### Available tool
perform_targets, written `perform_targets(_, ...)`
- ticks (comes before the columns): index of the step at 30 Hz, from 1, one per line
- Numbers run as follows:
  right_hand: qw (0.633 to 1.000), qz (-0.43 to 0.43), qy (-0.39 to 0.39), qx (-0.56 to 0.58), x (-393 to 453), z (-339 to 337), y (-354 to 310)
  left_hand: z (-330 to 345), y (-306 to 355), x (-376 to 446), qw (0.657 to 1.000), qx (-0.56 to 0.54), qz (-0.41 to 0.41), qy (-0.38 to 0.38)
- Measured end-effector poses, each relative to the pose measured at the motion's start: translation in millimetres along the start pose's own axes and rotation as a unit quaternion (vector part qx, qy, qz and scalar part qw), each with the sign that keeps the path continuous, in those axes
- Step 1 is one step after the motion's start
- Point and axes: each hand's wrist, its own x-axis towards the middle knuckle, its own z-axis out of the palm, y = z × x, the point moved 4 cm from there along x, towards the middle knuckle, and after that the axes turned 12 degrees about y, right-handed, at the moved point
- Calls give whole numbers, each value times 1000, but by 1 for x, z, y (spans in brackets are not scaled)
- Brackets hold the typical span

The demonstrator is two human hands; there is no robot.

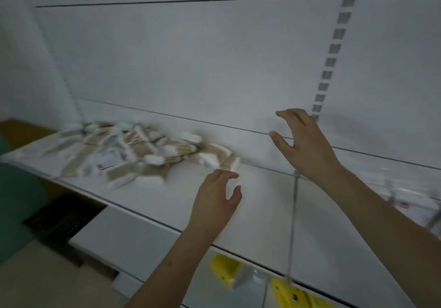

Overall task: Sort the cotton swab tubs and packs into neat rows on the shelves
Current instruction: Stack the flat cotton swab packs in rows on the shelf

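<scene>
Wood-stemmed cotton swab packs (133, 150) were heaped on the shelf (148, 195), at ten o'clock from the left hand (216, 195), the nearer; right hand (301, 140) likewise released, nothing held.

Looks like a shop aisle: white metal shelf (257, 202) with a slotted upright strip (334, 52) on the back panel, a jumbled pile of packaged cotton swab packs (133, 155) on it, and yellow price tags (290, 294) clipped along the front edge below.
</scene>
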Motion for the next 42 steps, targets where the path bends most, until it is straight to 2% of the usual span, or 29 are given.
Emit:
perform_targets(5, 997, -26, -77, 13, 7, 94, -51, -71, -83, 6, 990, 81, -46, 105)
perform_targets(9, 989, -29, -142, -32, 0, 160, -64, -107, -127, 16, 984, 88, -63, 142)
perform_targets(13, 982, -10, -185, -35, -29, 205, -55, -118, -154, 41, 986, 130, -24, 106)
perform_targets(16, 992, 25, -126, 4, -43, 218, -49, -109, -171, 60, 986, 156, -11, 60)
perform_targets(18, 993, 39, -110, 4, -42, 219, -47, -102, -180, 67, 986, 157, -17, 50)
perform_targets(24, 994, 40, -105, 2, -41, 215, -36, -97, -190, 70, 985, 146, 21, 88)
perform_targets(27, 993, 37, -113, 3, -34, 206, -38, -102, -179, 66, 988, 92, 57, 114)
perform_targets(28, 993, 50, -105, 18, -29, 202, -39, -106, -174, 64, 988, 72, 64, 125)
perform_targets(32, 990, 136, 14, 46, -17, 166, -44, -115, -157, 56, 987, 25, 77, 137)
perform_targets(37, 976, 202, 49, 61, -17, 115, -33, -98, -120, 58, 990, -34, 98, 100)
perform_targets(39, 961, 253, 72, 89, -23, 93, -22, -83, -99, 60, 990, -79, 83, 86)
perform_targets(42, 912, 363, 91, 167, -37, 58, -1, -51, -65, 56, 987, -132, 69, 52)
